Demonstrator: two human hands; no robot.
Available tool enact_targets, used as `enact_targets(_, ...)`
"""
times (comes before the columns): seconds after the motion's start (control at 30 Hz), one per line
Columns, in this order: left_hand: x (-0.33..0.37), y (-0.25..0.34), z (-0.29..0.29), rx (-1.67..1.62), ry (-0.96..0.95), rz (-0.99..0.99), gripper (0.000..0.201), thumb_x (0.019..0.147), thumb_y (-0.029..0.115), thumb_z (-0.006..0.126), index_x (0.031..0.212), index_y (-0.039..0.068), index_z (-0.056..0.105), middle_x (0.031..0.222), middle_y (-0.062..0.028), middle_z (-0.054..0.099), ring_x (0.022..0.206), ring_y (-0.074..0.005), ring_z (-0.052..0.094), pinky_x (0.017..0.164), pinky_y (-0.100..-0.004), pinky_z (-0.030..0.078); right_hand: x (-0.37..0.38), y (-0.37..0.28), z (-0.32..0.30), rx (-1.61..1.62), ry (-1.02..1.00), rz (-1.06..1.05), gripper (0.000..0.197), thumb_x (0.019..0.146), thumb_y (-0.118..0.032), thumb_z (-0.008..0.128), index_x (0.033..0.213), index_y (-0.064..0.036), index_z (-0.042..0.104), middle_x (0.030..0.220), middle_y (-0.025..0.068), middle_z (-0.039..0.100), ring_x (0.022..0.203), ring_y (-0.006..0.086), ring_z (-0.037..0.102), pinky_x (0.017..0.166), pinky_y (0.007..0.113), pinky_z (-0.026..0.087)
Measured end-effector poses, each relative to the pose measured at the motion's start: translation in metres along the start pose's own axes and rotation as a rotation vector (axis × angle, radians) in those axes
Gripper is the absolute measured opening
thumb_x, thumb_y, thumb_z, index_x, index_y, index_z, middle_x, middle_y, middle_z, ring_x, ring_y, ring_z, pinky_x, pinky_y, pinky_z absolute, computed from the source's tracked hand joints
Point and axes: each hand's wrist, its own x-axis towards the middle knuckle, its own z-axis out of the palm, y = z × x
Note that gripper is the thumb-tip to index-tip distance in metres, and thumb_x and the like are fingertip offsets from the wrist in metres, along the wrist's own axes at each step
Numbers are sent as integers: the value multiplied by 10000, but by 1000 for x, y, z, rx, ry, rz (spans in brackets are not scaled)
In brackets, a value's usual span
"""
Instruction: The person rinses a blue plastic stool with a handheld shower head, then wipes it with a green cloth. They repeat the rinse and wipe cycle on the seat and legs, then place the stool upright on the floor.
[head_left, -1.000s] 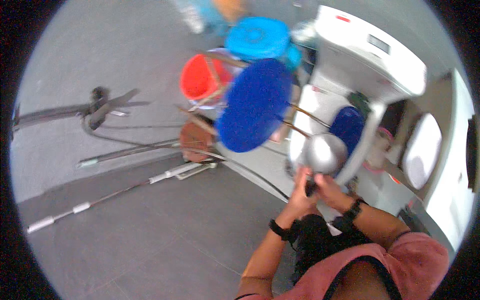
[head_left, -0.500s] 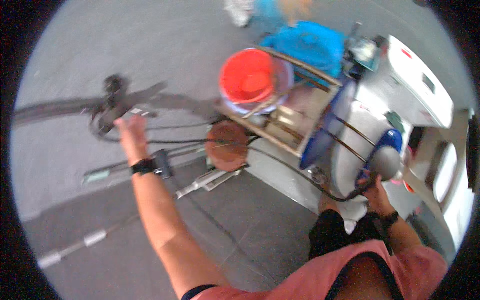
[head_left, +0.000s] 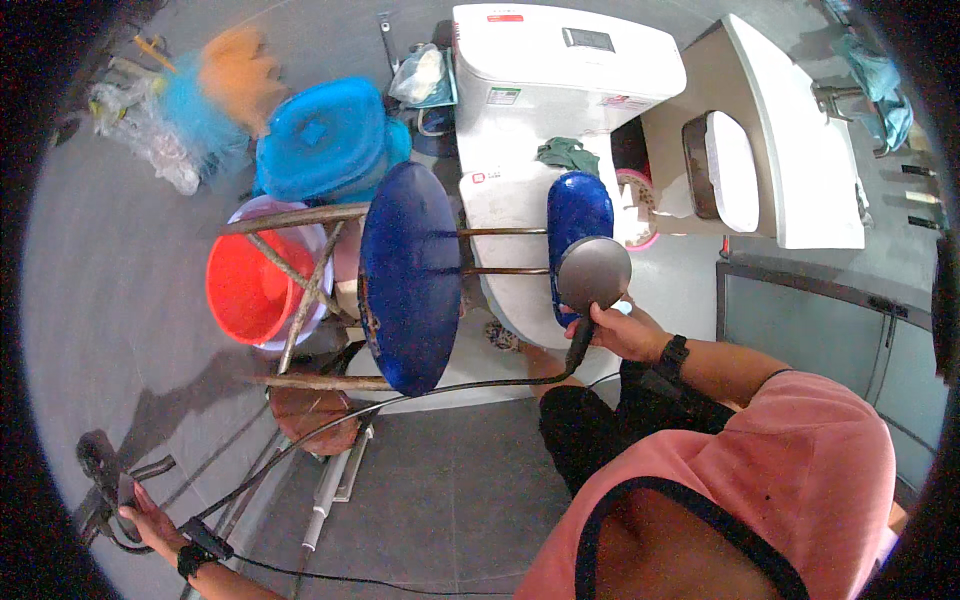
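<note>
In my right hand (head_left: pixel 622 332) is a round grey handheld shower head (head_left: pixel 594 274) by its dark handle, held over the blue backrest (head_left: pixel 580 200) of a chair. From the handle a black hose (head_left: pixel 470 383) curves left towards a dark shower tap (head_left: pixel 98 480) on the wall. My left hand (head_left: pixel 150 522) closes around the tap's lever. The chair lies tipped over, its backrest on the toilet lid, its blue oval seat (head_left: pixel 410 280) on edge and its rusty legs (head_left: pixel 295 217) pointing left. No water shows from the shower head.
A white toilet (head_left: pixel 560 60) stands behind the chair. Left of it are a blue plastic tub (head_left: pixel 320 140), a red bucket (head_left: pixel 250 290) in a lilac basin, and a brown round object (head_left: pixel 315 418). A white washbasin cabinet (head_left: pixel 790 140) and glass panel (head_left: pixel 800 320) are at right.
My view has swung to the right, so the tap now sits at the lower left. My right hand still holds the shower head; my left hand has closed on the tap lever.
</note>
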Motion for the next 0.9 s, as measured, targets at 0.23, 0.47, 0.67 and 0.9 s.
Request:
enact_targets(0.23, 41, -15, -55, -274, -237, 5, 757, 945, 478, 497, 1376, -119, 321, 1441, -219, 372, 1324, -289, 400, 1147, -353, 332, -6, 0, -11, -28, -6, 99, 528, 1015, -448, 365, 1329, -32, 450, 1214, 103, 587, 1194, 219, 508, 1060, 412, 349)
enact_targets(0.47, 4, -1, -22, 72, -92, 51, 812, 935, 513, 503, 1390, -129, 300, 1438, -225, 380, 1322, -293, 409, 1139, -367, 332, 0, 5, -7, -188, -2, 67, 581, 1002, -519, 342, 1182, -31, 602, 1205, 91, 603, 1191, 213, 513, 1062, 382, 344)
enact_targets(0.67, -137, -34, 56, 361, -131, 1, 480, 938, 499, 492, 1051, 37, 558, 1075, -87, 567, 1063, -223, 547, 950, -359, 392, 2, -8, 7, -387, -53, 84, 553, 1002, -506, 373, 1126, -39, 643, 1143, 68, 635, 1113, 196, 552, 1019, 345, 378)
enact_targets(0.9, -563, -187, 291, 435, -811, -354, 404, 906, 176, 634, 1259, 10, 528, 1274, -135, 576, 1174, -233, 543, 1002, -358, 410, -9, -13, -2, -892, -208, 67, 463, 988, -422, 425, 1047, -17, 642, 990, 183, 658, 948, 289, 611, 854, 407, 461)
